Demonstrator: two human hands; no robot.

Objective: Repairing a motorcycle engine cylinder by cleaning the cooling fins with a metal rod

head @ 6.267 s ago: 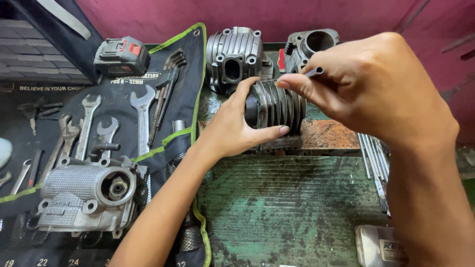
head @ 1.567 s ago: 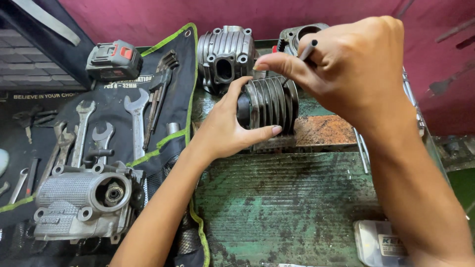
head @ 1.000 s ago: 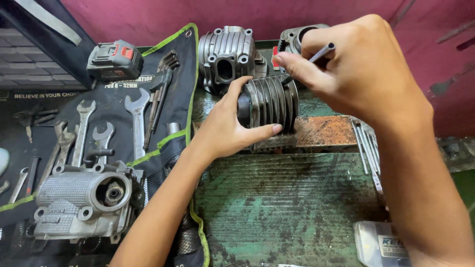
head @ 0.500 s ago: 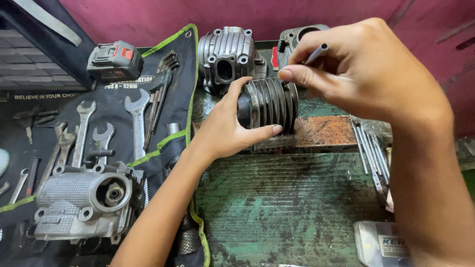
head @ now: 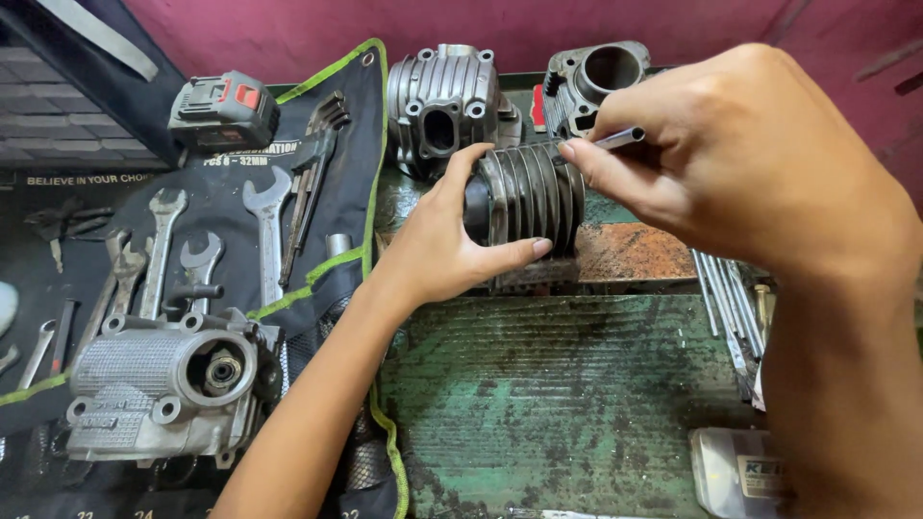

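Spanners (head: 163, 252) are lying in a black tool roll (head: 317, 183) far left of the finned cylinder (head: 529, 197), with a grey engine casting (head: 163, 384) sitting on the roll's near end and a battery pack (head: 223, 111) at its far end. Left hand (head: 437, 245) is gripping the finned cylinder's left end, thumb under the fins, fingers curled over the dark bore. Cylinder is lying on its side on a rusty plate (head: 635, 252) on the green bench (head: 538, 404). Behind the cylinder, a cylinder head (head: 442, 101) and a second barrel (head: 596, 82) are standing. Right hand (head: 750, 159) is pinching a thin metal rod (head: 620, 138) at the cylinder's upper right edge, fingers closed on it. More rods (head: 721, 298) are lying right of the cylinder.

Judgement: the rod seems to be going through a hole along the fins. Left hand should be holding the cylinder dead steady; rod is best kept parallel to the cylinder's axis and fed without force, since tilting would likely bind it.
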